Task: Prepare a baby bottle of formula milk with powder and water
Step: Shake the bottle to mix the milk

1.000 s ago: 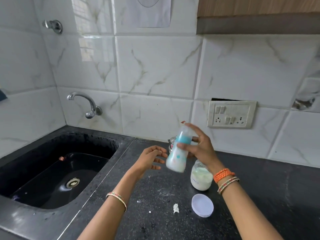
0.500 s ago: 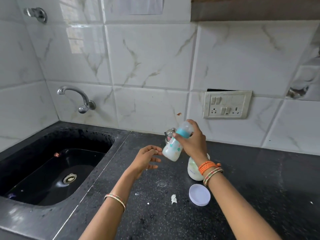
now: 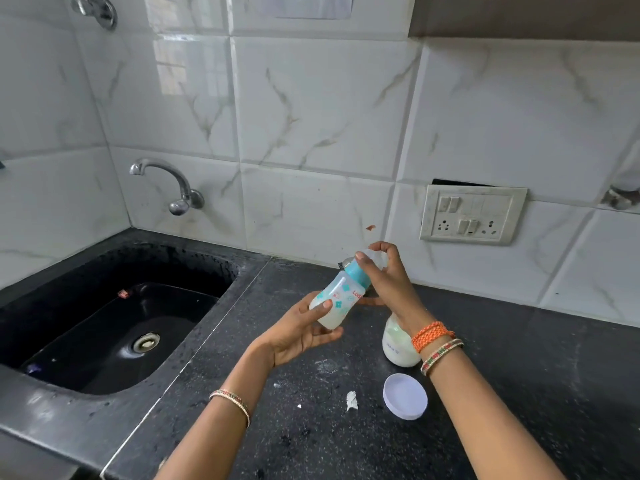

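Observation:
A baby bottle point(image 3: 338, 296) with a teal collar and milky liquid inside is held tilted above the black counter, its top pointing up and right. My left hand point(image 3: 300, 330) cups its base from below. My right hand point(image 3: 388, 282) grips the collar and clear cap end. An open jar of white powder point(image 3: 398, 348) stands on the counter just under my right wrist, partly hidden by it. Its round white lid point(image 3: 404, 395) lies flat in front of it.
A black sink point(image 3: 104, 327) with a drain lies to the left, a steel tap point(image 3: 166, 183) on the tiled wall above it. A switch and socket plate point(image 3: 471, 214) sits on the wall at right. A small white scrap point(image 3: 351, 400) and specks lie on the counter point(image 3: 519, 393).
My left hand has risen and taken hold of the bottle's base. The bottle was held by the right hand alone before. It now lies more tilted.

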Motion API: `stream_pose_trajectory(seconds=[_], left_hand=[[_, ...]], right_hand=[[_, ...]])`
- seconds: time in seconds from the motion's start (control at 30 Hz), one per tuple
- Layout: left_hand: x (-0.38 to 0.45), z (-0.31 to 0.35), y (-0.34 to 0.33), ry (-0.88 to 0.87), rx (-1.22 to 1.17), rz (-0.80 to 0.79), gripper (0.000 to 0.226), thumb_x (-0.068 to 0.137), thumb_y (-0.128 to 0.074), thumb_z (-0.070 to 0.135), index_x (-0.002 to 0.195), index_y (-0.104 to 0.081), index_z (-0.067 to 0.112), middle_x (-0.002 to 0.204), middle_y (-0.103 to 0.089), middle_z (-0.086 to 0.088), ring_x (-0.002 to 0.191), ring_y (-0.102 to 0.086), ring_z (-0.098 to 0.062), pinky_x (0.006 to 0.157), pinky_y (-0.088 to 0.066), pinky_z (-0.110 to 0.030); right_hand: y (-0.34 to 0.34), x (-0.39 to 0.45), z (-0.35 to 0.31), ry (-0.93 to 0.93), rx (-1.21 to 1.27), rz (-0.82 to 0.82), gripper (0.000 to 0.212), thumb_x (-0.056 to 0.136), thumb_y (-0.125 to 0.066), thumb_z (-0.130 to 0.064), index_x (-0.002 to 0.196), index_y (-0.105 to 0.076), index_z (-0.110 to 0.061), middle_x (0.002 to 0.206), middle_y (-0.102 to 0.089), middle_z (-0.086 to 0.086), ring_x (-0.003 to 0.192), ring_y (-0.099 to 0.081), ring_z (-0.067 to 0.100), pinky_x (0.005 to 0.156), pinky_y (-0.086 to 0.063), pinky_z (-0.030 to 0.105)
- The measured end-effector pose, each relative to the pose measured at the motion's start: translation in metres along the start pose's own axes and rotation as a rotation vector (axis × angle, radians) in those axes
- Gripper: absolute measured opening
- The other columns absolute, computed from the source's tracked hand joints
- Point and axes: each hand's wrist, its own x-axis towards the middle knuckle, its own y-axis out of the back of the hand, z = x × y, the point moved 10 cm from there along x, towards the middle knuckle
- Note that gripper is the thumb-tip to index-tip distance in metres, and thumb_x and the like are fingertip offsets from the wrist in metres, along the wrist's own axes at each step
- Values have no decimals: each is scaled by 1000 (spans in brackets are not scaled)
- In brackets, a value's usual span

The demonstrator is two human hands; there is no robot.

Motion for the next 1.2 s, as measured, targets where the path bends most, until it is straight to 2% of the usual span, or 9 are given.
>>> stream_pose_trajectory(seconds=[0.13,0.3,0.47,0.6,0.77,0.87,1.03,1.13,1.2], left_hand=[[-1,1,3,-45,-108,12,55,74,-73,25,123,-51,14,105,-57,-13,81,-62,-22,75,-59,-35],[-3,-2,13,-33,-42,183,52,83,-56,53,102,-59,5,69,-59,-8,46,-55,-12,38,-48,-19],[-7,4,19,-141,49,317,41,85,-57,49,94,-56,9,65,-59,-10,36,-48,-13,27,-32,-14],[-14,50,12,-398,252,391,27,75,-67,45,71,-51,23,69,-59,-11,41,-46,-14,31,-31,-16],[-21,73,8,-512,209,423,28,77,-64,40,75,-48,18,67,-59,-8,45,-48,-15,34,-31,-19],[-10,50,13,-367,-3,475,30,89,-54,42,84,-49,13,66,-56,-9,40,-43,-16,32,-28,-16],[10,12,-35,18,-488,78,39,86,-42,39,91,-58,4,53,-52,-7,30,-45,-10,23,-29,-12],[6,8,-49,165,-323,-84,50,88,-39,52,92,-61,7,58,-59,-8,38,-55,-12,28,-39,-14],[5,3,-32,232,-108,-42,70,90,-22,66,108,-56,8,87,-67,-16,66,-67,-24,47,-54,-24]], right_hand=[[1,4,-22,159,-484,-18,38,90,-47,-56,103,-50,-21,94,-64,5,70,-66,13,47,-55,28],[-15,-1,-25,238,-624,-117,61,73,-45,-71,94,-55,-15,91,-64,6,81,-64,22,65,-56,41],[-15,-1,-10,137,-489,-83,67,70,-44,-68,106,-63,-15,105,-64,4,95,-61,21,78,-53,37],[0,-7,3,1,-296,62,42,91,-48,-44,92,-66,-6,69,-54,1,64,-50,15,53,-35,24],[-6,-10,-8,-29,-142,16,43,93,-43,-53,105,-54,-13,78,-53,1,62,-48,10,48,-36,22],[-12,-10,-28,63,8,5,57,85,-56,-58,126,-33,-26,109,-56,9,85,-62,19,62,-56,33],[-41,-27,-63,530,-185,-3,102,71,-81,-23,146,-13,-37,96,-60,-12,80,-63,-1,82,-52,20],[-38,-35,-65,534,-250,96,107,67,-82,-36,146,-11,-41,102,-64,-9,83,-66,8,81,-55,28],[-9,-37,-78,536,-59,301,100,65,-80,-44,145,-21,-34,99,-63,-14,82,-66,2,79,-56,29]])
